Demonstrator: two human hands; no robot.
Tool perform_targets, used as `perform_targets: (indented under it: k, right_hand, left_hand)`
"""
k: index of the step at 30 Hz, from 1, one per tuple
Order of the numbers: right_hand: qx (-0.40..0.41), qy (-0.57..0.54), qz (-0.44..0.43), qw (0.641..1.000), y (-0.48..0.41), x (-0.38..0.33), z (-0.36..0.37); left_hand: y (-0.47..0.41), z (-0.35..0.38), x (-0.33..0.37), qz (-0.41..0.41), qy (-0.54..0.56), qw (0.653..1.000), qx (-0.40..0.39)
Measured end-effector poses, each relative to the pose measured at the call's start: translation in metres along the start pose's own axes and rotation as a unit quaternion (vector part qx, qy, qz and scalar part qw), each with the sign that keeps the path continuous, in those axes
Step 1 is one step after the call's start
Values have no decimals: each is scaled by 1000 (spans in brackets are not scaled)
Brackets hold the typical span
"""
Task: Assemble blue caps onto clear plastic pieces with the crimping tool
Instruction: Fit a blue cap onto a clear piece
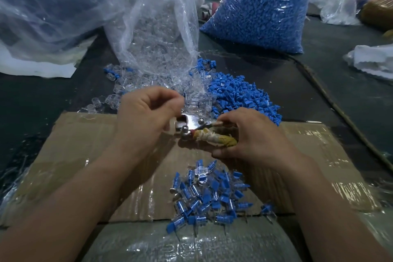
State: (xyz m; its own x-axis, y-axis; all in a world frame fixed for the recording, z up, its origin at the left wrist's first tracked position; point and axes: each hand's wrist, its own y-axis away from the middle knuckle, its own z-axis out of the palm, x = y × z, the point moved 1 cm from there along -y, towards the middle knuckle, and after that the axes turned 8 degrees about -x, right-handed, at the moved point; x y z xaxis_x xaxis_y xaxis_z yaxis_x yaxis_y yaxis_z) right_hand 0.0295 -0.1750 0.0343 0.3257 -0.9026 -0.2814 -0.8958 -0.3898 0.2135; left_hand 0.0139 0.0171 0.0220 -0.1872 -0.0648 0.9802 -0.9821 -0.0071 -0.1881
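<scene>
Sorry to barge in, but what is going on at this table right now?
A person is fitting blue caps to clear plastic pieces. The right hand grips the cloth-wrapped handle of the crimping tool above the cardboard, and the left hand curls at its metal head; whether it pinches a piece is unclear. The assembled pieces lie heaped nearer the person; loose caps and clear pieces lie beyond the tool.
</scene>
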Motion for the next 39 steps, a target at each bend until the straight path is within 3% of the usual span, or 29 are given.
perform_targets:
  k: [3,8,19,26,32,36,39]
  right_hand:
    - [-16,4,0,1000,1,1,0]
    - [-55,0,7,998,2,3,0]
    - [-52,-15,9,999,2,-2,-5]
    - [-14,-26,-4,1000,-2,-2,-2]
    - [14,-55,-9,998,-4,1,-2]
    - [25,-63,-8,998,-4,2,0]
    - [41,-68,-4,997,-6,5,0]
  left_hand:
    - [-11,-8,-13,-11,-120,990,69]
    - [-19,-12,-23,-3,-263,964,29]
    - [-28,-4,-33,-8,-387,922,-25]
    - [-28,-6,-32,8,-347,938,19]
    - [-26,-11,-25,-17,-189,975,113]
    - [-20,-8,-16,-63,-30,991,113]
    - [-13,-8,-10,-57,22,995,83]
